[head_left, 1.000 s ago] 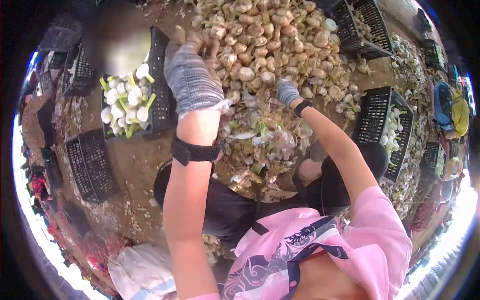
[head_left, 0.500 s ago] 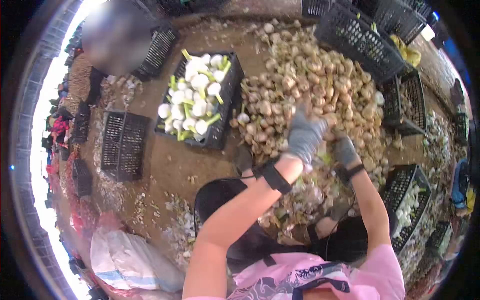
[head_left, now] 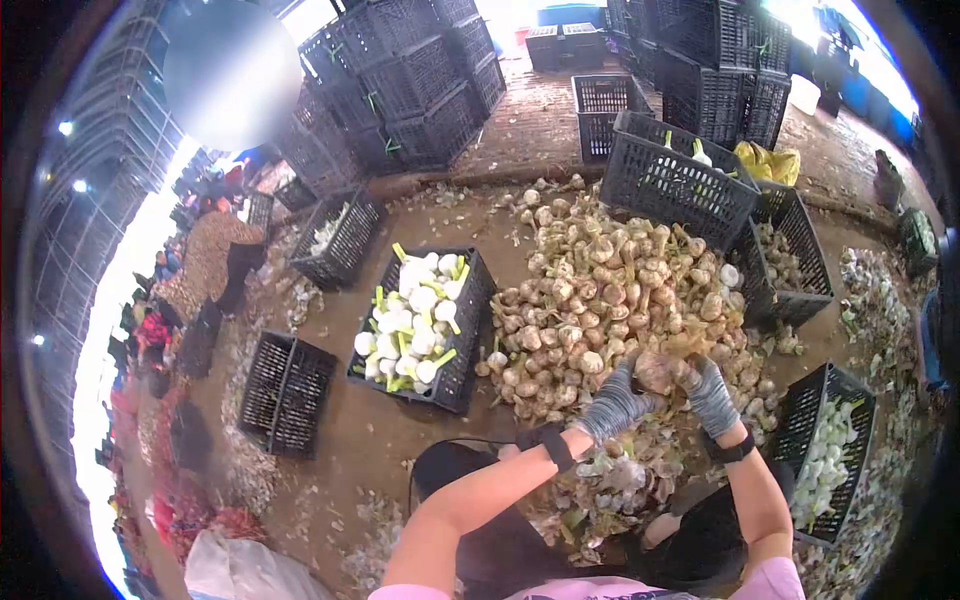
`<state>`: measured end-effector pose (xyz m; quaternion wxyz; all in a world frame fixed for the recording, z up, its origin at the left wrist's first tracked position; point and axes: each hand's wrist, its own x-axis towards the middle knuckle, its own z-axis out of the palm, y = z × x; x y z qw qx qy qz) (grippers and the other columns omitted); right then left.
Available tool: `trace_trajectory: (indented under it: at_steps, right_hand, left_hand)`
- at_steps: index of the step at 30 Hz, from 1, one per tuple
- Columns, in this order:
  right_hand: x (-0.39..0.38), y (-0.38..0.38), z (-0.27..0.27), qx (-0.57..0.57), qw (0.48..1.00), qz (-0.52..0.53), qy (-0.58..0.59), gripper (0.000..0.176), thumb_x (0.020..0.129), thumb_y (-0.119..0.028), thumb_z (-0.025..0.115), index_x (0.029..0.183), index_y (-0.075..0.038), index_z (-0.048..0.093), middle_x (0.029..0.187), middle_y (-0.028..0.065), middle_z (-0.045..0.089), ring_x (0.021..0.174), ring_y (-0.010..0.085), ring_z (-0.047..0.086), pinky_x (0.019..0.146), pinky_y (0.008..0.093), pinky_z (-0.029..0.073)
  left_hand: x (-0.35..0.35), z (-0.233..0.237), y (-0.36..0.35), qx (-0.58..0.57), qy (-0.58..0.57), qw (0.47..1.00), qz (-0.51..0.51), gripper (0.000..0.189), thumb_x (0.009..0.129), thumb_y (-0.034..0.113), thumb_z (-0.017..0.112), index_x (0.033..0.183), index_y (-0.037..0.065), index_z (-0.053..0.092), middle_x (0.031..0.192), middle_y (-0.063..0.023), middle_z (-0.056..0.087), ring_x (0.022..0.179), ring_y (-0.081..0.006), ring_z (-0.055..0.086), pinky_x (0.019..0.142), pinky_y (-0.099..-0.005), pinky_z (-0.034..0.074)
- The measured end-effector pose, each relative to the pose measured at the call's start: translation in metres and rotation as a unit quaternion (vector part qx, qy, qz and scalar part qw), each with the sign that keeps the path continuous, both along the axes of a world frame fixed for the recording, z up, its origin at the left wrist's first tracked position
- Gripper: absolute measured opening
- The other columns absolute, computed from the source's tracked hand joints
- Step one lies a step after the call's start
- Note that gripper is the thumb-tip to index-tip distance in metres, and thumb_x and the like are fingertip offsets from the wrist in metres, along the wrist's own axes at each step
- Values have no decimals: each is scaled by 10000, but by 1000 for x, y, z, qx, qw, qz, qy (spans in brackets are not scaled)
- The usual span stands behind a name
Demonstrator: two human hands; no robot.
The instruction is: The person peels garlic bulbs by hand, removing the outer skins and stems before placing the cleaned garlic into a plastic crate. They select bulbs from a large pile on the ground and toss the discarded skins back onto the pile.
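Observation:
Both of my hands wear grey gloves and meet at the near edge of a big heap of unpeeled garlic bulbs [head_left: 580, 290]. Between them is a brownish garlic bulb [head_left: 655, 372] with loose papery skin. My left hand [head_left: 620, 405] closes on its left side. From the right, the fingers of my right hand [head_left: 708, 395] are pinched against the bulb's skin; the fingertips are partly blurred. Below the hands, peeled-off skins [head_left: 620, 485] lie between my legs. A black crate [head_left: 470, 345] full of clean white garlic with short green stems stands to the left.
An empty-looking black crate [head_left: 285, 395] sits further left. Another crate [head_left: 785, 450] with white bulbs is at my right. Behind the heap, a tilted crate [head_left: 680, 185] and stacked crates [head_left: 720, 80] stand. A person [head_left: 215, 255] bends at far left; a white sack [head_left: 245, 570] lies near.
The view has tilted upward, so the heap and crates appear lower. My hands have come together around one garlic bulb; before, my left hand was reaching over the heap.

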<state>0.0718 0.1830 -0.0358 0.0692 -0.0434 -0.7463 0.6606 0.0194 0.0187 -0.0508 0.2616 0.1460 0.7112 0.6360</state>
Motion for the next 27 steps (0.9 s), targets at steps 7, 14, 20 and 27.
trace_trajectory:
  at_steps: [7,14,20,27]
  right_hand:
    - [13,0,10,-120,990,-34,-60,345,833,-210,560,1095,4,490,1012,35,552,902,118,516,759,259,432]
    - [14,7,34,-72,996,-25,-45,375,792,-366,602,912,-14,555,716,-39,518,583,44,455,501,201,380]
    - [12,19,34,26,998,49,4,244,810,-192,580,949,8,572,813,60,591,727,96,551,630,251,465]
    - [13,1,28,79,993,84,-27,268,763,-194,602,945,1,574,779,111,626,698,181,590,638,314,465]
  left_hand:
    - [9,29,4,130,37,990,-34,819,643,92,748,1291,12,254,1156,-86,468,1021,-146,463,893,-294,414]
    - [-15,-20,17,380,-167,908,-52,718,650,173,756,1227,9,362,1104,-80,505,991,-152,492,867,-290,416]
    - [-8,28,8,270,-16,962,-32,297,855,165,522,1117,38,467,1052,-84,538,920,-184,542,840,-293,456]
    - [-22,34,5,216,-337,915,53,349,808,498,491,802,158,569,553,45,504,345,-59,388,298,-187,270]
